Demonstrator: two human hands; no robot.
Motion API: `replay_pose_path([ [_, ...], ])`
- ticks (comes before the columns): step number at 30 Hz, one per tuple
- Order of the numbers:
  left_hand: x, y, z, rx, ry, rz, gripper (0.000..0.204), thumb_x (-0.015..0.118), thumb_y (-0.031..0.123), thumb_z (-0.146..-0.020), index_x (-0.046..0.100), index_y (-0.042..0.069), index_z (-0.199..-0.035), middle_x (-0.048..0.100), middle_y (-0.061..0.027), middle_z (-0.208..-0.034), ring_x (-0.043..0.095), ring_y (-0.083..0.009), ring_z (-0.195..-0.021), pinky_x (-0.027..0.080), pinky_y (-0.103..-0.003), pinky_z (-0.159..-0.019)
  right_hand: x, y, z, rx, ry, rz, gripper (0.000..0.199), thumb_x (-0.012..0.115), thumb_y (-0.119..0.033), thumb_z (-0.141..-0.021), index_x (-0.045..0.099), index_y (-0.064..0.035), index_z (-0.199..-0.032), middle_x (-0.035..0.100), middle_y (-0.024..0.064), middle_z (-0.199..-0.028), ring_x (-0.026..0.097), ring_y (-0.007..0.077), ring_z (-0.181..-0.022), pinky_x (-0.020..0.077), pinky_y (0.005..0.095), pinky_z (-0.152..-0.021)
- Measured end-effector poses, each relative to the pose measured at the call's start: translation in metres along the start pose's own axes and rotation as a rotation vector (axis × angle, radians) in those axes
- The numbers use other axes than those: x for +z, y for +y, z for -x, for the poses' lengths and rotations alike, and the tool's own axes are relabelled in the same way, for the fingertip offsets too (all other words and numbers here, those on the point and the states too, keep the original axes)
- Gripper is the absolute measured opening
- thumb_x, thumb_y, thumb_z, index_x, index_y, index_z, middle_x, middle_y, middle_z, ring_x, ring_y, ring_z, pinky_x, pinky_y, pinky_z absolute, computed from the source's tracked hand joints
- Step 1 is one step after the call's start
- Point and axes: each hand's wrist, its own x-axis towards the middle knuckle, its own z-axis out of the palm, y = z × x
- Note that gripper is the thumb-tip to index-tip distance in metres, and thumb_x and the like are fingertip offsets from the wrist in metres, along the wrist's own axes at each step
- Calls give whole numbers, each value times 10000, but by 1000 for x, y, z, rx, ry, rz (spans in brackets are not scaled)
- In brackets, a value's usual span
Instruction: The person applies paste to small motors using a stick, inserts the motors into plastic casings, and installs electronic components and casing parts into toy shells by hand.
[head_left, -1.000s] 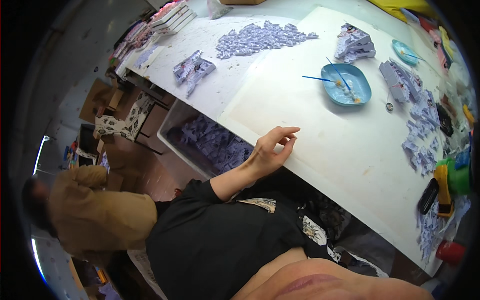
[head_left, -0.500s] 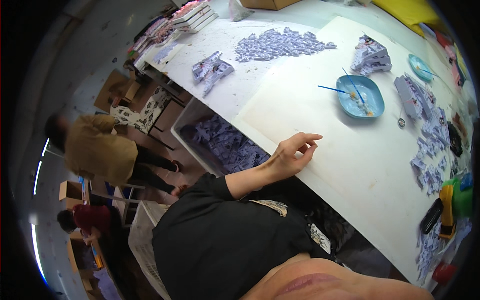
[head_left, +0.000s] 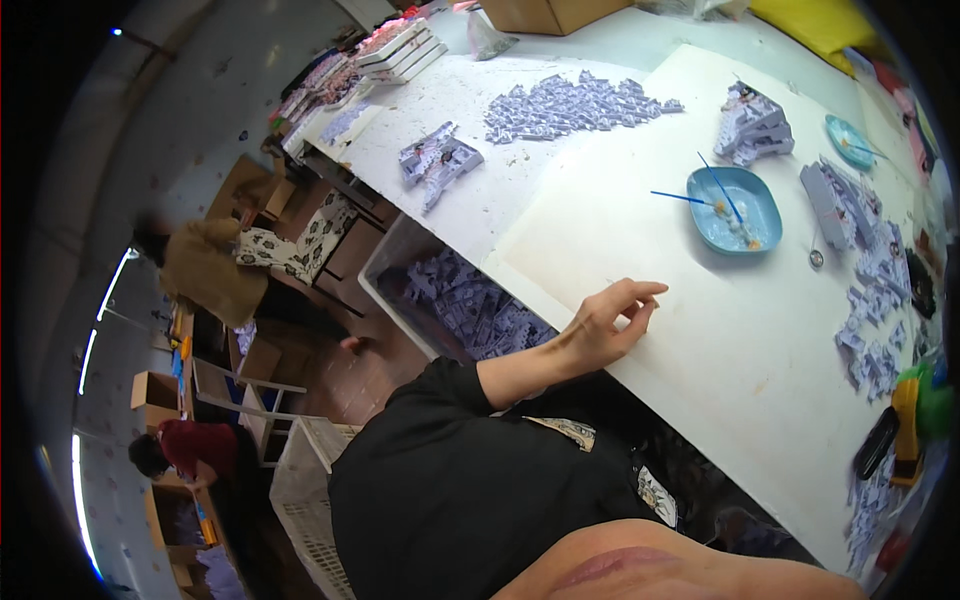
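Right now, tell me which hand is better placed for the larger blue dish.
Left, probably: the left hand is over the near edge of the white table, with the larger blue dish beyond it. The right hand is out of view.

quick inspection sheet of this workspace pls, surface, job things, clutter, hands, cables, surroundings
surface: white tabletop, faint stains
job's things: blue bowl with two blue sticks leaning in it; loose heap of pale lavender pieces beyond
clutter: black object beside a yellow one at right
hands: left hand at the near edge, fingers bent, grip unclear; right hand not in view
cables: nothing seen
surroundings: patterned chair, bin of similar pieces below the table edge, co-worker in brown, another in dark red
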Motion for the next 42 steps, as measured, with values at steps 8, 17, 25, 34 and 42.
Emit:
replay_pose_path([
  [8,-8,1,16,-120,38,79,322,583,-17,-966,586,49,-1281,646,-86,-986,676,-112,-779,590,-244,-670,8,-12,-60,-62,-107,216,497,471,-302,-1001,516,-77,-1442,485,146,-1491,406,275,-1392,263,355,-1195],
  [17,-16,1,15,-52,61,3,312,586,-35,-953,597,31,-1257,649,-90,-978,677,-119,-758,580,-245,-658,42,18,-62,-42,-198,381,495,475,-289,-996,514,-78,-1442,478,152,-1497,395,281,-1402,257,358,-1200],
  [25,-5,1,16,-119,38,47,323,579,-43,-955,593,32,-1268,640,-92,-974,672,-111,-752,580,-236,-652,58,35,-61,-33,-194,488,494,479,-277,-992,512,-79,-1443,472,157,-1501,385,286,-1412,253,360,-1205],
  [34,-10,5,16,-137,51,37,306,575,-44,-958,599,29,-1255,635,-93,-993,669,-110,-765,588,-234,-654,83,28,-81,-66,-199,620,494,484,-264,-986,510,-80,-1444,464,163,-1507,374,292,-1423,248,363,-1210],
  [42,-8,2,16,-172,65,71,301,572,-43,-960,602,28,-1250,637,-90,-990,666,-108,-768,596,-231,-658,92,38,-86,-52,-205,753,494,487,-253,-982,508,-81,-1445,458,169,-1511,364,297,-1433,243,366,-1215],
])
